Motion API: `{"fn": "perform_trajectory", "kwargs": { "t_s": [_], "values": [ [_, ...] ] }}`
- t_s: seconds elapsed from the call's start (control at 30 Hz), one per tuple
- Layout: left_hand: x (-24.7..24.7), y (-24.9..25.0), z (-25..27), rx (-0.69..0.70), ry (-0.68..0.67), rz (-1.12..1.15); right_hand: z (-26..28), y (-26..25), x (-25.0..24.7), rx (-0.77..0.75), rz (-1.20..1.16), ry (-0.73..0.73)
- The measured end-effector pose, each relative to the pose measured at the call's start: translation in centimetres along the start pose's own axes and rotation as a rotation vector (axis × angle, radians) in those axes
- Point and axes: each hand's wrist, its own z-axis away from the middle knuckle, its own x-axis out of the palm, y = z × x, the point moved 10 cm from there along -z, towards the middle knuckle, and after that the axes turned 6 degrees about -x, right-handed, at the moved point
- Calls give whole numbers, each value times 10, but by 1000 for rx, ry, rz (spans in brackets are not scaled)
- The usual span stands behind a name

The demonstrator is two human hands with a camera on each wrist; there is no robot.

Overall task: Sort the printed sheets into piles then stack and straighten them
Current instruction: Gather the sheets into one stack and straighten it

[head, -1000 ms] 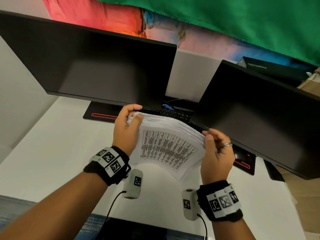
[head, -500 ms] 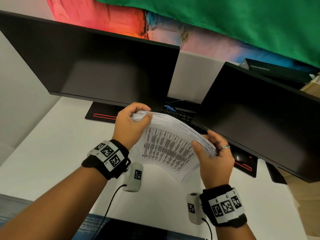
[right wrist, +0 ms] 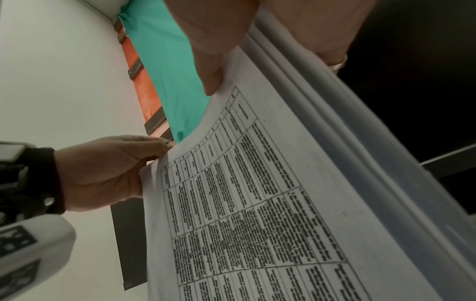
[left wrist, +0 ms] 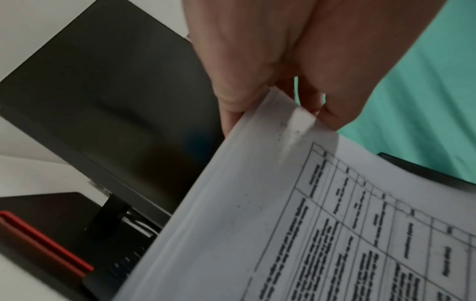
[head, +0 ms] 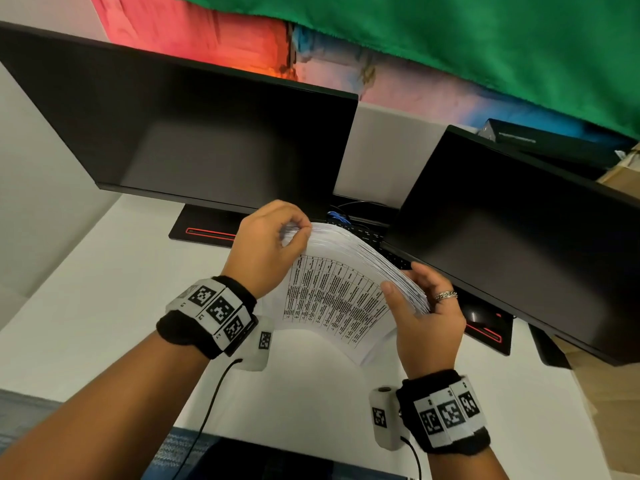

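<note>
Hands: two, the left hand (head: 265, 242) and the right hand (head: 427, 318).
Stacks of white printed paper sheets: one stack (head: 341, 292); its sheets are too many and too close to count.
Black flat monitors: two, the left monitor (head: 194, 133) and the right monitor (head: 526, 230).
Black wristbands with square-code markers: two, one (head: 211, 315) on the left wrist and one (head: 446, 415) on the right.
Silver finger rings: one (head: 446, 295).

My right thumb (head: 393, 292) has slid onto the printed sheets (head: 332, 299); left hand (head: 266, 247) now pinches the corner tighter.
</note>
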Motion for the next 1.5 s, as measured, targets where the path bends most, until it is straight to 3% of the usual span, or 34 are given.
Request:
{"fn": "perform_trajectory", "kwargs": {
  "t_s": [0.1, 0.27, 0.5, 0.63, 0.77, 0.97, 1.1, 1.23, 1.33, 1.43, 1.5],
  "values": [
    [3, -6, -1, -57, -31, -13, 0, -1, 1, 1, 6, 2],
    [-4, -26, 5, -261, 105, 232, 2, 5, -2, 26, 0, 26],
    [2, -32, -2, -291, 104, 312, 1, 5, -2, 51, -19, 67],
    [11, -34, 2, -269, -74, 384, -2, 8, -4, 55, 17, 98],
    [7, -38, 6, -253, -88, 453, -3, 6, 4, 57, 24, -24],
    [28, -59, 19, -351, -388, 553, -14, 9, -4, 53, 245, -95],
    [31, -66, 27, -380, -328, 419, -25, -3, -3, 45, 304, -222],
    [4, -22, 8, -227, -259, 306, -38, -37, 26, -118, 639, -476],
    [-17, 31, -9, -9, -300, 119, -40, -60, 66, -159, 673, -636],
    [-24, 57, -16, 136, -331, -5, -37, -69, 92, -186, 571, -623],
    [-40, 49, -18, 187, -191, -103, -39, -61, 89, -163, 480, -545]
  ]
}}
